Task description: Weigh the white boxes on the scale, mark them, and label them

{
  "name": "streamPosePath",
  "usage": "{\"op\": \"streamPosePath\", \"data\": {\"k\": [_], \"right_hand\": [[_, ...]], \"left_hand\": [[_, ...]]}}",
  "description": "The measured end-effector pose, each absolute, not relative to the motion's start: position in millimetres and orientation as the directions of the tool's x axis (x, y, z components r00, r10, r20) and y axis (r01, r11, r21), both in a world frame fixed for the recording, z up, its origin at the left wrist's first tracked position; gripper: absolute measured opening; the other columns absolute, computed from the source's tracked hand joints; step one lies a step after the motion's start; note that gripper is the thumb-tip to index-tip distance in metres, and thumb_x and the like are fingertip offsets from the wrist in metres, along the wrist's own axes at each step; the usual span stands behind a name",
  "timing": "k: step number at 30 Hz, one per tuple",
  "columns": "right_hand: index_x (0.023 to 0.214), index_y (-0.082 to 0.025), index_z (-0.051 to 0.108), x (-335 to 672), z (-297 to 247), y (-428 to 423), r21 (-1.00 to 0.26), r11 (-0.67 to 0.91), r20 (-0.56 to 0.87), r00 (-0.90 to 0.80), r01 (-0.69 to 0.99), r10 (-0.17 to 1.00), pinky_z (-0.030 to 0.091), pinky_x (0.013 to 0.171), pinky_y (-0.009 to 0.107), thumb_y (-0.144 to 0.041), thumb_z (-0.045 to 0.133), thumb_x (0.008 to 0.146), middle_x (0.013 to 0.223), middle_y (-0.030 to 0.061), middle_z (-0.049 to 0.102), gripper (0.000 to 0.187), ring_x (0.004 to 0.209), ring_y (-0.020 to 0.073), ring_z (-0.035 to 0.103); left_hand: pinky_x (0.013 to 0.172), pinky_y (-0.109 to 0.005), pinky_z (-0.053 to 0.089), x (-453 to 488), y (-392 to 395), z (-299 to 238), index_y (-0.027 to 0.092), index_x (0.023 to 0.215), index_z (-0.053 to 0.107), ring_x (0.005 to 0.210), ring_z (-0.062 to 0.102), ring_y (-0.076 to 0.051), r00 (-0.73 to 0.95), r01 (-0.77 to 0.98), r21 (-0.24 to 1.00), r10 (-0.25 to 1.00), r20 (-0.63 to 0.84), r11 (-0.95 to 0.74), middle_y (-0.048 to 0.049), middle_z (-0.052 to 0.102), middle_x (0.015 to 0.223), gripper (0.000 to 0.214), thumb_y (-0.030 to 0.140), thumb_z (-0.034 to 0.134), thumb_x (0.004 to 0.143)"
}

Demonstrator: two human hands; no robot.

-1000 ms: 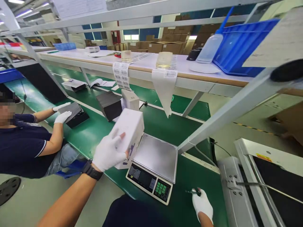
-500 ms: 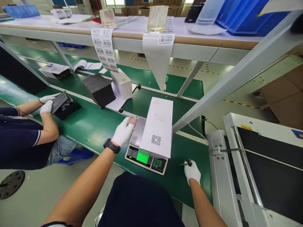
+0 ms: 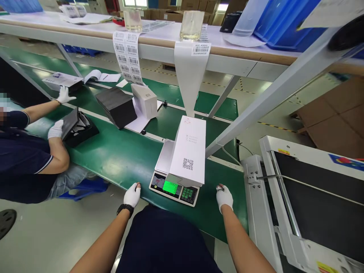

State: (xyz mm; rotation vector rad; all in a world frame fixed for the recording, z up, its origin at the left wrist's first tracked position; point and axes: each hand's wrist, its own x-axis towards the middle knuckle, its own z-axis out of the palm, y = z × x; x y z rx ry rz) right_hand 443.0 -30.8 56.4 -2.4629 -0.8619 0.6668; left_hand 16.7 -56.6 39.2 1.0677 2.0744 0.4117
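Observation:
A tall white box [image 3: 190,148] with a QR code lies flat on the steel pan of a weighing scale [image 3: 165,158], whose display glows green. My left hand [image 3: 132,194], gloved in white, rests on the near edge of the green belt [image 3: 119,155] just left of the scale, fingers flat and holding nothing. My right hand [image 3: 224,196], also gloved, sits on the belt edge just right of the scale, its fingers curled in. What it holds, if anything, is hidden. Neither hand touches the box.
A co-worker at the left handles a black box [image 3: 78,128] with gloved hands. A black stack [image 3: 116,106] and a small white box [image 3: 145,100] stand behind the scale. Label strips [image 3: 189,76] hang from the upper shelf. A grey machine [image 3: 301,197] stands at the right.
My left hand set the white box on the scale, let go and drew back to the belt's near edge. The scale display lit green. My right hand stayed by the scale.

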Motion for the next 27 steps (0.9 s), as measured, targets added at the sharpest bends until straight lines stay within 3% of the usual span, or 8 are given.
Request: {"op": "streamPosePath", "data": {"k": [5, 10, 13, 18, 24, 27], "right_hand": [[0.094, -0.013, 0.073, 442, 78, -7, -0.712, -0.615, -0.259, 0.687, 0.34, 0.679, 0.049, 0.068, 0.034, -0.061, 0.04, 0.091, 0.086, 0.0136, 0.072, 0.059, 0.077, 0.0264, 0.065], [0.076, -0.014, 0.067, 434, 134, 11, -0.905, -0.389, -0.192, 0.651, 0.172, 0.734, 0.045, 0.057, 0.031, -0.09, 0.052, 0.07, 0.07, 0.0099, 0.064, 0.078, 0.06, 0.0189, 0.056], [0.072, -0.015, 0.063, 426, 170, 21, -0.95, -0.267, -0.117, 0.61, 0.162, 0.784, 0.044, 0.051, 0.028, -0.093, 0.055, 0.066, 0.063, 0.0069, 0.059, 0.079, 0.053, 0.0153, 0.051], [0.073, -0.015, 0.064, 406, 221, 36, -0.98, -0.082, 0.026, 0.528, 0.18, 0.849, 0.044, 0.048, 0.026, -0.093, 0.055, 0.07, 0.061, 0.0066, 0.059, 0.079, 0.051, 0.0147, 0.052], [0.076, -0.014, 0.066, 377, 263, 58, -0.985, 0.04, 0.099, 0.352, 0.171, 0.931, 0.048, 0.054, 0.029, -0.086, 0.06, 0.075, 0.066, 0.0089, 0.064, 0.071, 0.057, 0.0178, 0.057], [0.08, -0.016, 0.067, 368, 274, 77, -0.962, 0.136, 0.2, 0.267, 0.238, 0.943, 0.048, 0.06, 0.03, -0.074, 0.061, 0.083, 0.069, 0.0075, 0.065, 0.059, 0.061, 0.0191, 0.058]], "left_hand": [[0.105, -0.047, 0.048, 3, -26, 59, 0.016, 0.101, 0.069, 0.117, 0.064, -0.035, -0.384, 0.575, 0.603, 0.834, -0.397, 0.552, -0.0188, 0.073, 0.114, 0.043, 0.046, 0.04, 0.092], [0.103, -0.042, 0.048, 17, 14, 100, 0.019, 0.107, 0.066, 0.115, 0.064, -0.029, -0.349, 0.572, 0.708, 0.904, -0.248, 0.415, -0.0132, 0.073, 0.113, 0.047, 0.052, 0.037, 0.093], [0.1, -0.038, 0.05, 33, 40, 133, 0.02, 0.11, 0.066, 0.111, 0.064, -0.025, -0.304, 0.564, 0.766, 0.94, -0.156, 0.309, -0.0094, 0.073, 0.113, 0.048, 0.053, 0.036, 0.093], [0.095, -0.038, 0.051, 75, 58, 178, 0.02, 0.105, 0.066, 0.104, 0.065, -0.024, -0.26, 0.512, 0.853, 0.965, 0.044, 0.099, -0.008, 0.073, 0.111, 0.046, 0.055, 0.039, 0.093], [0.094, -0.043, 0.053, 145, 31, 181, 0.02, 0.11, 0.063, 0.104, 0.066, -0.025, -0.197, 0.308, 0.949, 0.98, -0.004, 0.066, -0.0105, 0.072, 0.109, 0.046, 0.055, 0.034, 0.097], [0.099, -0.046, 0.052, 155, 13, 178, 0.02, 0.121, 0.059, 0.116, 0.063, -0.026, -0.271, 0.334, 0.942, 0.954, 0.132, -0.035, -0.013, 0.068, 0.122, 0.044, 0.049, 0.033, 0.1]]}}
